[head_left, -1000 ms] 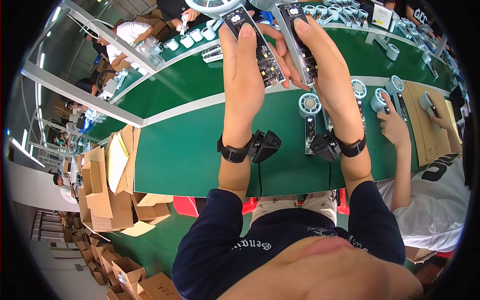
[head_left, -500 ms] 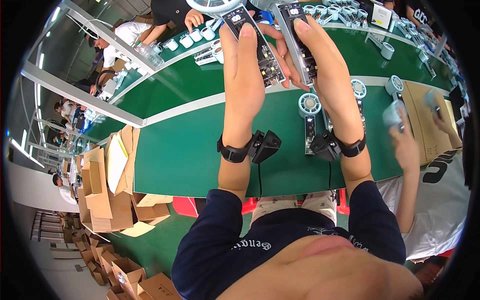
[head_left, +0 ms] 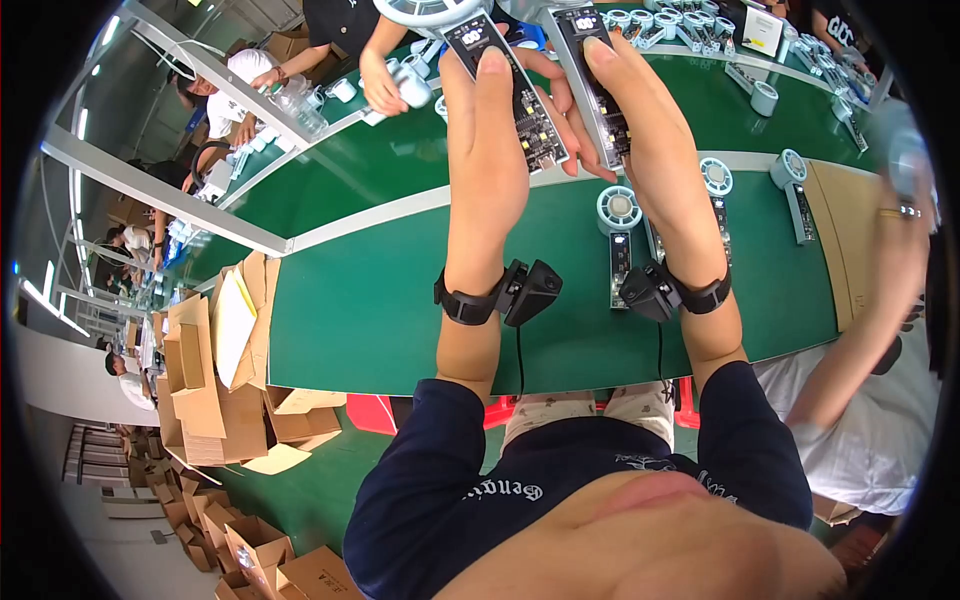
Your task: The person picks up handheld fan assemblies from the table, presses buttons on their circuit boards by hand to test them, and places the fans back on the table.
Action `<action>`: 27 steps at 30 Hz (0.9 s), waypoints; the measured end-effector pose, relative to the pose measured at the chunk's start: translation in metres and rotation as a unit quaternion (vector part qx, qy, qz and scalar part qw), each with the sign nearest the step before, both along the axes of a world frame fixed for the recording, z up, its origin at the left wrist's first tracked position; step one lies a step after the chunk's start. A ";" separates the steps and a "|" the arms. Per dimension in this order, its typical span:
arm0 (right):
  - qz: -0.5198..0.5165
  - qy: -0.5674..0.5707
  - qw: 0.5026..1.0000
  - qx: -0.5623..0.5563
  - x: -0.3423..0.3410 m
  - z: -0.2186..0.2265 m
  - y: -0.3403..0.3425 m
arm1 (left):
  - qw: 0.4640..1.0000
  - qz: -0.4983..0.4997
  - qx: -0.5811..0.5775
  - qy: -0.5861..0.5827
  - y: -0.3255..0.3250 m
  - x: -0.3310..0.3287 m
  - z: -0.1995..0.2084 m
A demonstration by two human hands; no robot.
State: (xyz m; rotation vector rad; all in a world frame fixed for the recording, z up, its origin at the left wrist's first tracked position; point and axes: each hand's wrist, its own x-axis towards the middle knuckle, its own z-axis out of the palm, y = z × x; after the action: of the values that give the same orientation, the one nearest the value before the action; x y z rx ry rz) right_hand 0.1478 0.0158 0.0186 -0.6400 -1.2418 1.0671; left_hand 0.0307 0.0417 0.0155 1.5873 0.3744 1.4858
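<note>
My left hand grips an opened handheld fan, its dark circuit board facing up and my thumb pressing near a small lit display. A second opened handheld fan is in my right hand, its board also bare, with that thumb below its lit display. Both are raised at the top of the view, handles side by side and slightly tilted; their pale-blue round heads are partly cut off by the edge. Below my right hand, another fan lies on the green table. More fans are partly hidden behind my right forearm.
A fan lies by a cardboard sheet at the right, where a co-worker's blurred hand holds another. Beyond a pale rail, many fans line a second green surface. Open cardboard boxes stand at the left.
My hands and both fans stay almost still. The co-worker's hand on the right has moved up and outward. Across the table, another person's hand has lowered and now holds a pale round part.
</note>
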 end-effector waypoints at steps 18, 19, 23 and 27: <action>-0.228 -0.150 0.945 -0.179 0.154 -0.125 -0.064 | 0.897 -0.015 -0.432 0.097 -0.017 -0.038 -0.183; -0.222 -0.133 0.944 -0.207 0.166 -0.137 -0.069 | 0.879 -0.041 -0.464 0.102 -0.018 -0.040 -0.188; -0.191 -0.127 0.933 -0.277 0.196 -0.169 -0.080 | 0.821 -0.165 -0.495 0.232 -0.020 -0.025 -0.181; -0.136 -0.305 0.886 -0.321 0.187 -0.169 -0.082 | 0.777 -0.232 -0.449 0.375 -0.020 -0.020 -0.166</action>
State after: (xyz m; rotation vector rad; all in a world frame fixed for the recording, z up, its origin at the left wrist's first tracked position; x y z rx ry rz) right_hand 0.3350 -0.0667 -0.1507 -1.7173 -1.2520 1.0678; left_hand 0.0112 0.0215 -0.1502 1.2306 0.9022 0.1177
